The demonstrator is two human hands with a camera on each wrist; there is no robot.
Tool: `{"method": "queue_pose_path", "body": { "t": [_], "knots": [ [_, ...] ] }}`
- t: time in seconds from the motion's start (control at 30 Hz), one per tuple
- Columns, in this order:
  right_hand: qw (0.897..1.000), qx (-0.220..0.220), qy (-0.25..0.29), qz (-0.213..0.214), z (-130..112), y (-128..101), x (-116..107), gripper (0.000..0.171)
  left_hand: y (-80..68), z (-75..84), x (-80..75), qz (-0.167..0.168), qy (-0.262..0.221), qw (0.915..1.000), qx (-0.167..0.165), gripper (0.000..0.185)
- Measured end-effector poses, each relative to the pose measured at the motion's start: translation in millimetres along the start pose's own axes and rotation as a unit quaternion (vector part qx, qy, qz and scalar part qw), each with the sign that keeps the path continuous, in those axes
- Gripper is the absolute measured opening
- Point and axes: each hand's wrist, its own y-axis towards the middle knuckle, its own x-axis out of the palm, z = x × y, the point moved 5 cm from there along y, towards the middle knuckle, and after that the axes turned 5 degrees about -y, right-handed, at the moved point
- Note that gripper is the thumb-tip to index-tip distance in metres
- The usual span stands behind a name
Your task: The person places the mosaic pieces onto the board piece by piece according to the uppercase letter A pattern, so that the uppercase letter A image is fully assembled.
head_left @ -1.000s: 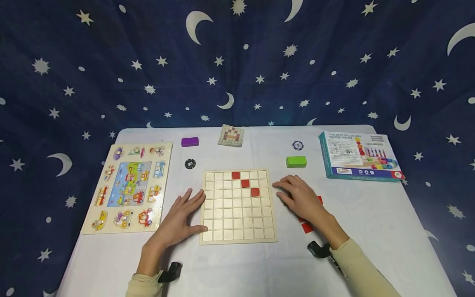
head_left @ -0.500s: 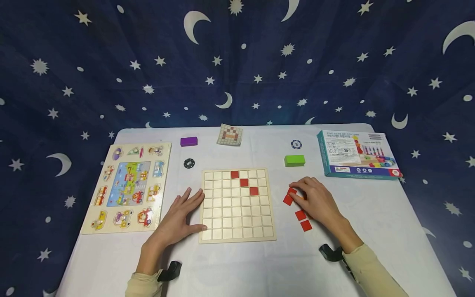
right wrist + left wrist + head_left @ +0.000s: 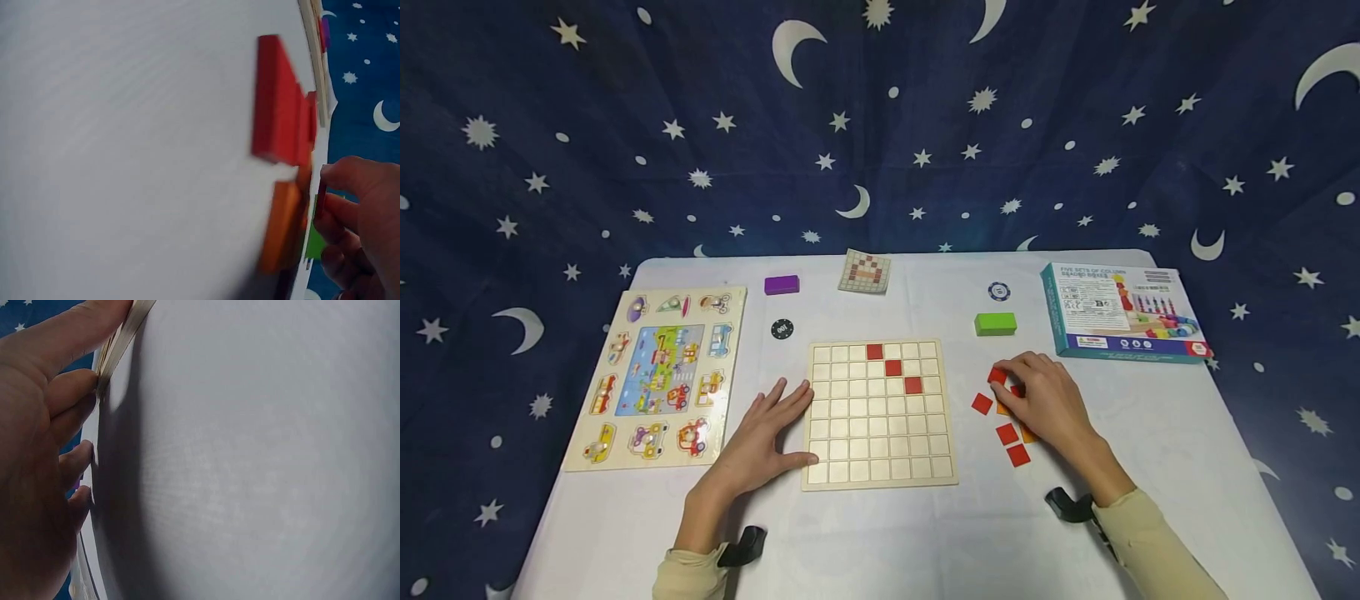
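Note:
A pale wooden grid board (image 3: 880,429) lies in the middle of the table, with three red tiles in a diagonal in its upper cells. My left hand (image 3: 769,437) rests at the board's left side, fingers spread, fingertips and thumb at the edge. In the left wrist view the fingers (image 3: 78,394) touch the board's side. To the right of the board, my right hand (image 3: 1051,398) pinches a red square tile (image 3: 997,376) between thumb and fingers. Several loose tiles lie under and beside it, among them a red tile (image 3: 1018,455) and an orange tile (image 3: 281,222).
A peg puzzle with vehicle pictures (image 3: 732,417) lies at the left. Behind the board are a purple block (image 3: 782,285), a black chip (image 3: 782,329), a pattern card (image 3: 864,272), a blue-and-white chip (image 3: 999,291) and a green block (image 3: 996,324). A toy box (image 3: 1127,312) lies at the right.
My right hand has drawn back from the board's right edge to the loose tiles and now pinches a red one, uncovering orange tiles. The left hand stays put.

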Motion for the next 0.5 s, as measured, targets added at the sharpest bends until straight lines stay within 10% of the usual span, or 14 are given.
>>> {"method": "queue_pose_path", "body": {
  "t": [0.5],
  "knots": [
    [0.988, -0.150, 0.028, -0.007, -86.3, 3.7, 27.0, 0.032, -1.2, 1.2, -1.2, 0.006, 0.003, 1.0000, 0.007, 0.101]
  ]
}}
